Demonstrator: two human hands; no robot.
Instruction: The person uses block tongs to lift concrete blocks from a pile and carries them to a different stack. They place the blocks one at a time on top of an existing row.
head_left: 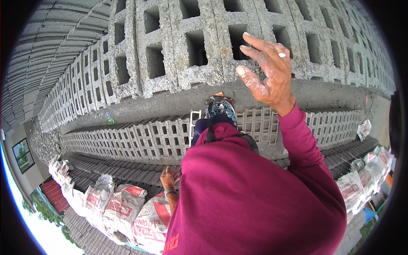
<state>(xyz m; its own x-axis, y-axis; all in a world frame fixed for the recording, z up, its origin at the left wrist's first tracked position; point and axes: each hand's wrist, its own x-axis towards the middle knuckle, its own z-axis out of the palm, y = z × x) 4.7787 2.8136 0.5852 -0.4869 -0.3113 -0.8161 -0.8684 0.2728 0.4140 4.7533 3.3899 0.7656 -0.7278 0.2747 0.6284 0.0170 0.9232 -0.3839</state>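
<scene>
Blocks of hollow grey concrete (214, 42) are standing tightly side by side ahead of the person, their cavities facing up. The row is running left to right, while each block's long axis is pointing away from the body, the seams and lined-up cavities following that direction. The right hand (270, 68) is clearly the nearer one: it is hovering at the near edge of the row, fingers bending leftward over a dark cavity (239, 44). It is holding nothing; thumb and fingers are standing apart, dusted pale, one finger wearing a white band (282, 55). Whether a fingertip is touching concrete, I cannot tell. The left hand (169, 177) is hanging at the body's left side, well apart from those blocks, fingers loosely curling; whether it is gripping anything, I cannot tell. White sacks (121, 208) are lying near it, and a second block row (140, 138) is extending between it and the row ahead.
</scene>
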